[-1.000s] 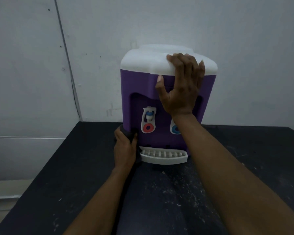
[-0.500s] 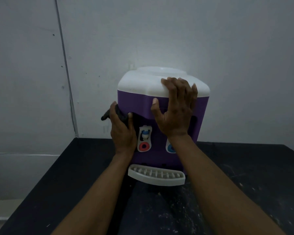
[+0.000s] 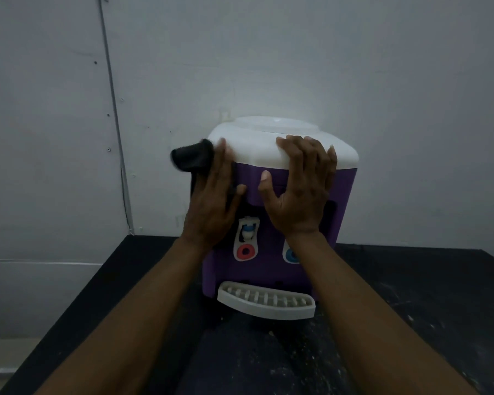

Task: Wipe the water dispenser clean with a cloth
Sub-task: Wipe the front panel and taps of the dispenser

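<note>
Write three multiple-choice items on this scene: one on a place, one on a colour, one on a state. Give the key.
1. Where on the water dispenser does the left hand press the dark cloth?
A. Its base.
B. Its upper corner on the person's left.
C. Its far right side.

2. What colour is the dispenser's body?
A. Purple.
B. Green.
C. Yellow.

3. How is the right hand?
A. A fist, off the dispenser.
B. Gripping the cloth.
C. Fingers laid over the white top's front edge.

Key: 1 B, the cloth bunches out there beside the fingers; 2 A, purple shows below the top; 3 C, its fingers drape the rim, without cloth.
</note>
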Demonstrator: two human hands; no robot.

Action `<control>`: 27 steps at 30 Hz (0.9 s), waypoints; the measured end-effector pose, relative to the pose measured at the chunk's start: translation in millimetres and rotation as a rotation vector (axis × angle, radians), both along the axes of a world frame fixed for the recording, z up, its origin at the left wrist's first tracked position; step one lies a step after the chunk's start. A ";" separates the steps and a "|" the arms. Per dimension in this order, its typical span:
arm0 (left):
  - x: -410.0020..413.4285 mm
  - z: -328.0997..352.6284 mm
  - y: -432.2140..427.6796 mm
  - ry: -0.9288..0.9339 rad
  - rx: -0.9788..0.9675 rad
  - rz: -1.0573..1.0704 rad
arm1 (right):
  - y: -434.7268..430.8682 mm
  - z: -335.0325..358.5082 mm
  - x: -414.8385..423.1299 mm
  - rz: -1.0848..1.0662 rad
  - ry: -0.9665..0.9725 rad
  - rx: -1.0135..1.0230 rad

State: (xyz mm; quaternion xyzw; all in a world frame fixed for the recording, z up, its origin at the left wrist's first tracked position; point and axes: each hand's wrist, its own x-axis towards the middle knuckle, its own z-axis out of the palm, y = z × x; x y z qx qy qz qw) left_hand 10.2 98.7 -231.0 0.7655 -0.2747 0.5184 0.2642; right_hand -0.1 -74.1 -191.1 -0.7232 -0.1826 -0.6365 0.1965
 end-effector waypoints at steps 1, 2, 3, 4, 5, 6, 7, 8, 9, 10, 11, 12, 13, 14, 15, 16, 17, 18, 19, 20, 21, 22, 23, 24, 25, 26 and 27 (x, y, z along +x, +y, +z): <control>-0.6 4.1 0.2 -0.049 0.112 0.020 | 0.3 -0.1 0.5 0.004 0.000 0.000; -1.2 8.8 -0.3 -0.087 0.196 0.028 | -0.8 0.3 1.2 0.008 -0.001 0.000; -2.3 11.5 2.4 -0.106 0.254 0.035 | -0.5 -0.1 1.2 0.014 0.002 -0.003; -0.6 13.2 6.0 -0.125 0.298 0.048 | -1.0 -0.3 1.1 0.017 0.003 -0.005; 1.6 13.3 11.3 -0.136 0.328 0.060 | -1.3 -0.7 0.5 0.017 0.007 -0.007; 3.5 11.2 15.8 -0.125 0.318 0.062 | -1.6 -0.6 -0.8 0.021 0.015 -0.007; 3.5 7.0 17.7 -0.079 0.244 0.049 | -2.2 -0.2 -1.5 0.028 0.023 -0.009; 2.3 0.9 15.5 0.004 0.098 0.016 | -2.6 0.0 -1.9 0.036 0.029 -0.012; -1.4 -4.9 8.9 0.098 -0.097 -0.030 | -2.8 0.1 -2.6 0.038 0.033 -0.013; -5.8 -11.0 -1.5 0.174 -0.301 -0.066 | -3.1 0.2 -3.3 0.038 0.037 -0.013; -12.5 -16.2 -13.2 0.234 -0.485 -0.074 | -2.9 0.0 -3.8 0.039 0.043 -0.013; -19.9 -19.7 -25.2 0.272 -0.632 -0.061 | -2.5 -0.1 -4.5 0.043 0.048 -0.012; -27.0 -21.6 -37.1 0.288 -0.732 -0.048 | -2.5 0.2 -4.9 0.047 0.052 -0.009; -32.8 -22.3 -47.8 0.288 -0.798 -0.037 | -2.5 0.5 -5.2 0.052 0.056 -0.008; -39.8 -21.9 -56.7 0.274 -0.854 -0.030 | -2.8 0.6 -6.1 0.063 0.062 -0.009; -45.9 -20.3 -63.8 0.256 -0.917 -0.026 | -3.9 0.9 -6.6 0.077 0.069 -0.015; -53.0 -17.2 -67.6 0.246 -0.992 -0.025 | -5.1 1.0 -8.2 0.094 0.081 -0.025; -58.7 -13.0 -68.7 0.242 -1.075 -0.027 | -6.6 1.4 -9.5 0.113 0.094 -0.036; -64.0 -7.9 -67.1 0.240 -1.142 -0.031 | -7.8 1.8 -10.5 0.127 0.111 -0.048; -69.4 -4.1 -64.7 0.229 -1.184 -0.014 | -10.0 2.1 -13.6 0.139 0.133 -0.060; -72.2 -0.8 -60.3 0.219 -1.198 0.025 | -10.7 2.6 -14.7 0.151 0.153 -0.068; -76.0 2.0 -56.6 0.241 -1.203 0.050 | -11.8 3.1 -16.9 0.162 0.171 -0.073; -78.5 4.3 -53.4 0.311 -1.213 0.047 | -12.4 3.8 -18.0 0.171 0.188 -0.077; -82.0 7.3 -51.6 0.421 -1.240 0.017 | -12.9 4.5 -19.7 0.176 0.201 -0.081; -84.5 9.7 -50.1 0.560 -1.295 -0.032 | -13.3 5.1 -21.3 0.176 0.212 -0.086; -86.3 12.2 -48.9 0.708 -1.372 -0.103 | -13.9 5.6 -22.5 0.176 0.223 -0.092; -87.9 14.5 -47.4 0.841 -1.462 -0.193 | -14.6 6.2 -23.9 0.178 0.233 -0.098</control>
